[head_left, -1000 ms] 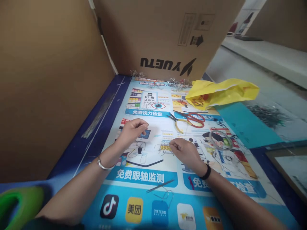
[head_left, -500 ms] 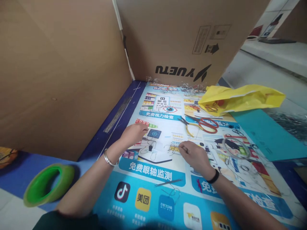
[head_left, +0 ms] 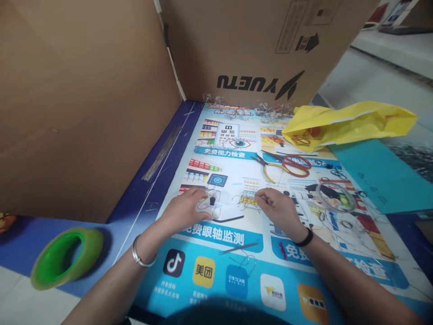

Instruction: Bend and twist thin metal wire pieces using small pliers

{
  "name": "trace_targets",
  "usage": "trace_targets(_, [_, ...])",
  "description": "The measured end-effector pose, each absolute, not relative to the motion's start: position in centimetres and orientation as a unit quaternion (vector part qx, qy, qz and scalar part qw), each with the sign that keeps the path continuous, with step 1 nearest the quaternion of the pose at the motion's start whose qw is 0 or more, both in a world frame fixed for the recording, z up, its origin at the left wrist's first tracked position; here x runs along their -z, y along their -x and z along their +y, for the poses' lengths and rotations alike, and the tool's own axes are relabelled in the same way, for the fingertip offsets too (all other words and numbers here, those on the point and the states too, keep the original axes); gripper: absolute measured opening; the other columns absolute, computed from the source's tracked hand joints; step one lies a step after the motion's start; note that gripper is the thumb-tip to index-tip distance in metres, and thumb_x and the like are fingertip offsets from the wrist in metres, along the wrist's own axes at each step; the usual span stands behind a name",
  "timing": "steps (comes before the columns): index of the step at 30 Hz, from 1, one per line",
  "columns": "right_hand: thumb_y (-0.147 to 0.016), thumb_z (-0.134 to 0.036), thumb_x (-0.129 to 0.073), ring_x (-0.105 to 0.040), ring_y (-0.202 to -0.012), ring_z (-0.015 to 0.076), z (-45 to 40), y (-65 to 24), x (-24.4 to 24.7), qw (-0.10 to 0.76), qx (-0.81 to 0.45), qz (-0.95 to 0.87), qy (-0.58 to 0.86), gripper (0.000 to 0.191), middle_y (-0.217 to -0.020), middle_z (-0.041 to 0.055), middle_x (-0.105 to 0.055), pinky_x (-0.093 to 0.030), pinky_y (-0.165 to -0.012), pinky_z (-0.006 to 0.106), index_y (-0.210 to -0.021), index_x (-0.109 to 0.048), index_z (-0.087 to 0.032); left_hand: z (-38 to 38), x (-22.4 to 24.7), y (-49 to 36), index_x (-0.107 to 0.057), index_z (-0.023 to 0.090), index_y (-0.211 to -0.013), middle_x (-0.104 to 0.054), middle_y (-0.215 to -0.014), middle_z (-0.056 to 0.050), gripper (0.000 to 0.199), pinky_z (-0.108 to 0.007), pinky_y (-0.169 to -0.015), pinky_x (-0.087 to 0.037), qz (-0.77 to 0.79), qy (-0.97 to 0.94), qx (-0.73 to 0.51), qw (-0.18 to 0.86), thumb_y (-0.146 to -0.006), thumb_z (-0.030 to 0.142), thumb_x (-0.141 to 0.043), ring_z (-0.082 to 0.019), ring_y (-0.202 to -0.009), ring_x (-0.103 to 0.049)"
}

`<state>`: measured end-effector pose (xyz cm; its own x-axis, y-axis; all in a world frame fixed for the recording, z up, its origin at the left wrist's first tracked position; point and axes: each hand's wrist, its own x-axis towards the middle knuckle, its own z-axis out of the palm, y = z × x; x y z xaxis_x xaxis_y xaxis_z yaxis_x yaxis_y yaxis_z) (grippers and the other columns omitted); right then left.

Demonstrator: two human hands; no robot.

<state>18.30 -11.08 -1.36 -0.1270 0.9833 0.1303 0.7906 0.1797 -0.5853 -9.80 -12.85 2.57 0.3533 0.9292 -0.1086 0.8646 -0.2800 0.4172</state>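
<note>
My left hand point(head_left: 184, 210) is low over the printed poster sheet point(head_left: 250, 221), thumb and fingers apart in a C shape. Beside its fingertips lie thin wire loops point(head_left: 215, 212); no contact can be made out. My right hand point(head_left: 282, 212) is closed, its fingertips pinched together. What it grips, if anything, is too small to name. Several fine bent wires point(head_left: 245, 201) lie just left of those fingertips. Beyond the right hand are yellow-handled pliers point(head_left: 267, 170) and red-handled scissors point(head_left: 299, 164). Closer to me, a thin grey tool point(head_left: 240, 248) lies with a wire loop.
Cardboard walls point(head_left: 84, 113) stand at the left and back. A roll of green tape point(head_left: 67, 257) is at the left. Rightward are a yellow bag point(head_left: 352, 124), a teal sheet point(head_left: 382, 176) and a wire coil point(head_left: 334, 197). Straight wires point(head_left: 162, 153) lie along the left edge.
My left hand has come nearer to me and its fingers have spread from a pinch. My right hand stays closed in nearly the same place. The camera view has shifted slightly.
</note>
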Motion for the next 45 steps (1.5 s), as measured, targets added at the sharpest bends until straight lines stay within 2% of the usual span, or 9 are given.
trace_targets(3, [-0.078, -0.03, -0.046, -0.058, -0.064, 0.014, -11.1, -18.3, 1.3, 0.251, -0.185, -0.731, 0.607, 0.018, -0.065, -0.0004, -0.062, -0.04, -0.058, 0.024, -0.076, -0.063, -0.022, -13.0, -1.7, 8.8, -0.054, 0.024, -0.105, -0.054, -0.111, -0.005, 0.047, -0.033, -0.072, -0.043, 0.562, -0.802, -0.078, 0.186, -0.065, 0.045, -0.067, -0.026, -0.099, -0.054])
trace_targets(11, [-0.079, -0.029, -0.047, -0.056, -0.063, 0.0129, -11.2, -18.2, 1.1, 0.237, -0.18, -0.74, 0.603, 0.016, -0.063, -0.0015, -0.061, -0.038, -0.058, 0.023, -0.075, -0.062, -0.023, -12.3, -0.6, 8.5, -0.053, 0.021, -0.097, -0.055, -0.1, -0.004, 0.026, -0.031, -0.073, -0.044, 0.573, -0.789, -0.127, 0.18, -0.076, 0.035, -0.06, -0.02, -0.09, -0.055])
trace_targets(18, [-0.077, -0.028, -0.048, -0.057, -0.065, 0.0133, -11.1, -18.3, 1.2, 0.237, -0.173, -0.742, 0.602, 0.016, -0.066, -0.0011, -0.062, -0.039, -0.058, 0.024, -0.075, -0.063, -0.023, -10.9, 0.2, 8.5, -0.056, 0.019, -0.087, -0.056, -0.09, -0.004, 0.014, -0.029, -0.07, -0.044, 0.579, -0.776, -0.183, 0.168, -0.077, 0.03, -0.059, -0.018, -0.082, -0.054])
trace_targets(21, [-0.076, -0.028, -0.049, -0.056, -0.063, 0.0132, -11.1, -18.3, 1.2, 0.253, -0.184, -0.732, 0.605, 0.015, -0.067, -0.0008, -0.063, -0.039, -0.058, 0.024, -0.075, -0.063, -0.022, -11.2, 0.0, 8.5, -0.058, 0.019, -0.091, -0.057, -0.092, -0.005, 0.016, -0.031, -0.074, -0.044, 0.575, -0.772, -0.211, 0.169, -0.079, 0.029, -0.057, -0.017, -0.083, -0.054])
trace_targets(24, [-0.076, -0.027, -0.049, -0.056, -0.063, 0.0125, -11.1, -18.3, 1.3, 0.279, -0.209, -0.713, 0.608, 0.014, -0.066, -0.0008, -0.063, -0.04, -0.059, 0.023, -0.075, -0.063, -0.021, -12.9, -1.0, 7.7, -0.058, 0.019, -0.095, -0.058, -0.093, -0.006, 0.019, -0.031, -0.073, -0.045, 0.553, -0.776, -0.231, 0.195, -0.083, 0.031, -0.05, -0.014, -0.074, -0.054])
trace_targets(26, [-0.076, -0.026, -0.05, -0.055, -0.063, 0.0123, -11.0, -18.2, 1.3, 0.283, -0.214, -0.709, 0.609, 0.014, -0.066, -0.0009, -0.063, -0.039, -0.058, 0.022, -0.075, -0.063, -0.021, -14.6, -1.7, 6.7, -0.059, 0.02, -0.097, -0.058, -0.091, -0.006, 0.022, -0.031, -0.074, -0.046, 0.508, -0.801, -0.201, 0.246, -0.084, 0.034, -0.049, -0.016, -0.079, -0.056])
trace_targets(29, [-0.076, -0.025, -0.051, -0.054, -0.062, 0.0119, -11.0, -18.2, 1.3, 0.282, -0.213, -0.711, 0.608, 0.013, -0.066, -0.0012, -0.062, -0.038, -0.058, 0.022, -0.075, -0.063, -0.02, -17.2, -2.3, 4.6, -0.052, 0.023, -0.116, -0.056, -0.108, -0.007, 0.035, -0.036, -0.084, -0.045, 0.423, -0.847, -0.12, 0.299, -0.084, 0.037, -0.049, -0.021, -0.1, -0.053])
trace_targets(33, [-0.076, -0.025, -0.05, -0.053, -0.06, 0.0109, -11.1, -18.2, 1.2, 0.267, -0.209, -0.72, 0.605, 0.013, -0.065, -0.0024, -0.061, -0.036, -0.057, 0.022, -0.075, -0.062, -0.021, -19.0, -1.9, 2.4, -0.051, 0.023, -0.117, -0.053, -0.112, -0.009, 0.039, -0.041, -0.086, -0.045, 0.396, -0.873, -0.081, 0.272, -0.081, 0.037, -0.054, -0.025, -0.102, -0.051])
trace_targets(45, [-0.076, -0.024, -0.05, -0.054, -0.064, 0.0103, -11.0, -18.2, 1.1, 0.246, -0.193, -0.734, 0.603, 0.013, -0.066, -0.0029, -0.061, -0.032, -0.057, 0.021, -0.073, -0.062, -0.021, -20.5, 0.0, 1.9, -0.046, 0.017, -0.122, -0.059, -0.1, -0.009, 0.034, -0.037, -0.078, -0.047, 0.274, -0.93, -0.092, 0.228, -0.089, 0.024, -0.041, -0.021, -0.09, -0.054])
